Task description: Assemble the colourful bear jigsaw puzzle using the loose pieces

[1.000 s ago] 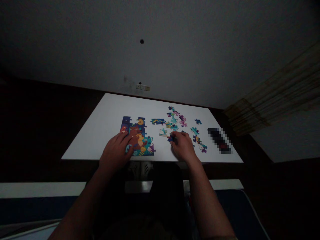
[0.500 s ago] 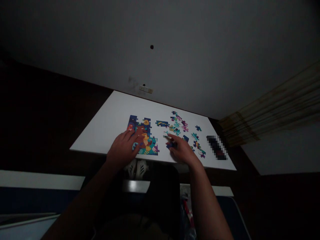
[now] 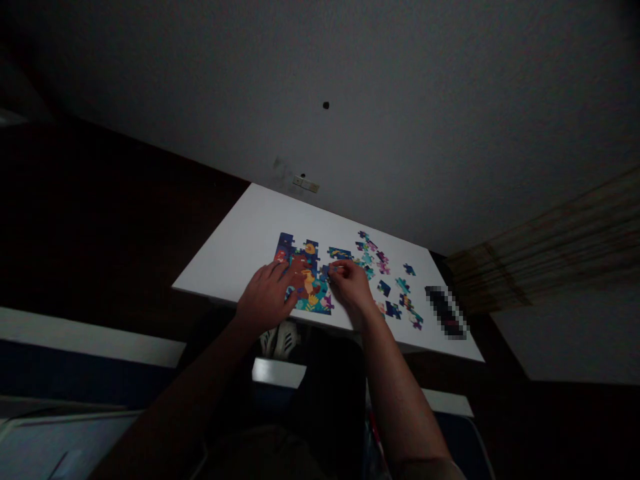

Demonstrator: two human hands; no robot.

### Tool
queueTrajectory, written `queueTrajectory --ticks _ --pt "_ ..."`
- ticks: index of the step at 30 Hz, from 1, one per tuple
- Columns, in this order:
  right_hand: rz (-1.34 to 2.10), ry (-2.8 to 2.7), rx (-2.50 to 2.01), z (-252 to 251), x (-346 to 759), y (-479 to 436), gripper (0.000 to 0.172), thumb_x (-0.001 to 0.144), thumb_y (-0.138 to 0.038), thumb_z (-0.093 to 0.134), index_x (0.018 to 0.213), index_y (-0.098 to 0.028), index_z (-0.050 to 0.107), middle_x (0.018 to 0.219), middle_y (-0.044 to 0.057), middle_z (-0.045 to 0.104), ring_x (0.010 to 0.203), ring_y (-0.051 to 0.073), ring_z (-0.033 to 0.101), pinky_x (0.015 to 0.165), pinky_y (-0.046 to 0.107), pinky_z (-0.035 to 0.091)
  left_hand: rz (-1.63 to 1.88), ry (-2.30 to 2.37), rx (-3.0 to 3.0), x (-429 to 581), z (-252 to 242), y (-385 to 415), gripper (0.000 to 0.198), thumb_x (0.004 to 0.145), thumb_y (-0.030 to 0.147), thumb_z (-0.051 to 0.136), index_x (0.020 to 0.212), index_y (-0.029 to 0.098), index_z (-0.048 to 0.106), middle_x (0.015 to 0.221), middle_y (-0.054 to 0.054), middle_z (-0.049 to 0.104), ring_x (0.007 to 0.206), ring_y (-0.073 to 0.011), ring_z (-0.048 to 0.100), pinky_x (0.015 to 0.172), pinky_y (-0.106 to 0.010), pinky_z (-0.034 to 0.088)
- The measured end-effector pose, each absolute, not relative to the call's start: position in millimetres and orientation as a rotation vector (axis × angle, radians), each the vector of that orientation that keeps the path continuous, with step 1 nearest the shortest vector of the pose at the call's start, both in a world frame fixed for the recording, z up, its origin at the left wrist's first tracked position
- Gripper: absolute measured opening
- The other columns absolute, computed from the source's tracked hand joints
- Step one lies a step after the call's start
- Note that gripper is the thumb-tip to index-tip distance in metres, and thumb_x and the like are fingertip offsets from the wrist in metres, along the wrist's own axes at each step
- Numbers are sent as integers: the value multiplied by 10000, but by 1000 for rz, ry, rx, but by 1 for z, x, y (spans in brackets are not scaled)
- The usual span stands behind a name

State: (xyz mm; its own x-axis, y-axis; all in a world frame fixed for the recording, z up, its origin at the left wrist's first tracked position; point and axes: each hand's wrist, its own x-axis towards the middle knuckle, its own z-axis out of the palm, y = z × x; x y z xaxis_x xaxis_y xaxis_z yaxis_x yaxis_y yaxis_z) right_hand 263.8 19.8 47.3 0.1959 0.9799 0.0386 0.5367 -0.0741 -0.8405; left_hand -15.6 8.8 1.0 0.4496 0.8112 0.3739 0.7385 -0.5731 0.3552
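Note:
A partly joined jigsaw puzzle [image 3: 311, 283] with a brown figure and blue and teal parts lies near the table's front edge. My left hand [image 3: 265, 300] rests flat across its left side, fingers spread, covering some of the picture. At the right edge of the joined part, my right hand [image 3: 351, 287] pinches a small blue puzzle piece [image 3: 325, 272] between thumb and fingers. The piece touches or nearly touches the joined part; the fingertips partly hide it. Just beyond that hand is a joined dark blue strip [image 3: 340, 253] with yellow marks.
Loose puzzle pieces [image 3: 383, 263] in pink, teal and blue lie scattered on the right of the white table [image 3: 225, 247]. A blurred-out dark object [image 3: 446, 312] lies near the right edge. The wall [image 3: 400, 133] stands behind the table.
My right hand has moved left from among the loose pieces to the joined puzzle's right edge, bringing a blue piece there. My left hand stays on the puzzle. The view has shifted slightly.

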Motion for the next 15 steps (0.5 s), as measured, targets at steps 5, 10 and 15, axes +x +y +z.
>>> queueTrajectory --ticks 5,10,15 --pt "763 -1414 -1783 45 261 28 377 978 -601 977 1041 -277 794 818 11 771 793 266 712 775 397 566 749 1367 2497 -15 3 9 640 1234 370 695 1843 180 735 1797 -287 778 1744 -473 682 1443 -681 565" --pt "654 -1560 -1847 42 266 31 235 1051 -489 901 1105 -272 831 958 49 856 900 284 760 875 413 578 746 1371 2480 -15 3 8 631 1233 363 706 1842 204 743 1803 -277 771 1745 -471 673 1443 -685 558" --pt "597 -1642 -1868 40 268 30 201 1047 -448 868 1114 -259 871 1014 61 893 973 288 790 931 421 604 725 1359 2506 -16 6 7 620 1233 364 685 1814 158 760 1821 -301 754 1752 -495 661 1419 -707 576"
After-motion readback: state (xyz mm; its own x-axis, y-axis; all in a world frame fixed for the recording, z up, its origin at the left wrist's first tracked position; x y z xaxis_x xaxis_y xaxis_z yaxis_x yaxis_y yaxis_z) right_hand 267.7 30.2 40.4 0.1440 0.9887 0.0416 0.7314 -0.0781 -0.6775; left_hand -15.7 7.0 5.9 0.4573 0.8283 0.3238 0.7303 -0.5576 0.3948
